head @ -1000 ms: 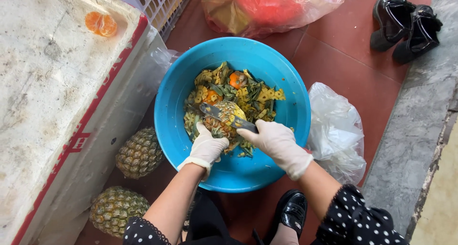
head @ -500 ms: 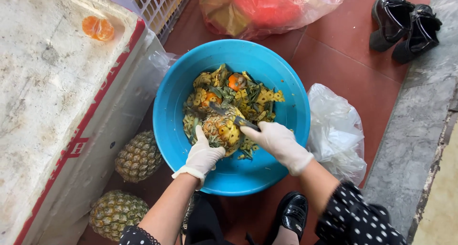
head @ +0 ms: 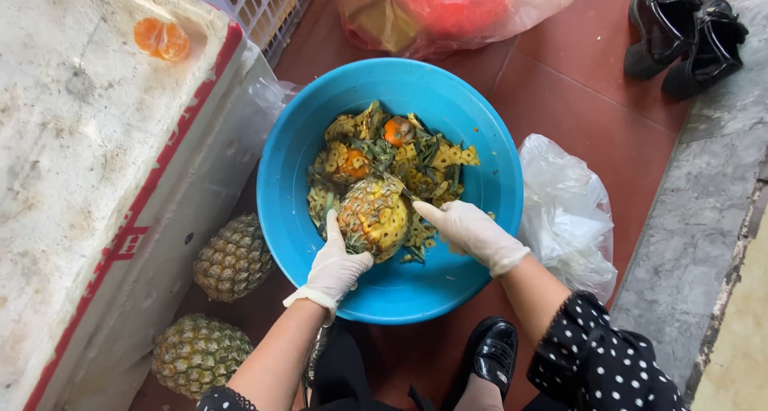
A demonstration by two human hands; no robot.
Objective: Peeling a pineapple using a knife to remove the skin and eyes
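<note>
A white foam box [head: 88,179] with a red stripe is filling the left side, a peeled orange [head: 161,39] lying on its top near the far edge. A red tiled floor [head: 576,83] is running under everything, with a grey stone curb [head: 704,227] along the right.

A blue basin [head: 480,139] is sitting on the floor in the middle, holding a heap of peels [head: 416,159] at its far side. Beyond the basin a clear bag [head: 448,7] with something red inside is lying, and a white crate [head: 264,3] is standing just left of it. A crumpled white bag [head: 568,211] is lying just beside the basin's right rim.

Two whole pineapples are lying on the floor between the box and the basin: the nearer one [head: 198,355] by the person's left arm, the farther one [head: 232,257] touching the basin's wall. A pair of black shoes [head: 684,35] is standing at the far right, well apart from the basin; one more black shoe [head: 492,355] is showing below the basin, on the person's foot.

Over the basin, the left hand [head: 336,267], in a white glove, is gripping the partly peeled pineapple [head: 374,215] from below, fingers wrapped around its side. The right hand [head: 472,233], also gloved, is closing its fingers around a knife [head: 406,193], whose blade is lying against the fruit's right side; only a little of it is showing.
</note>
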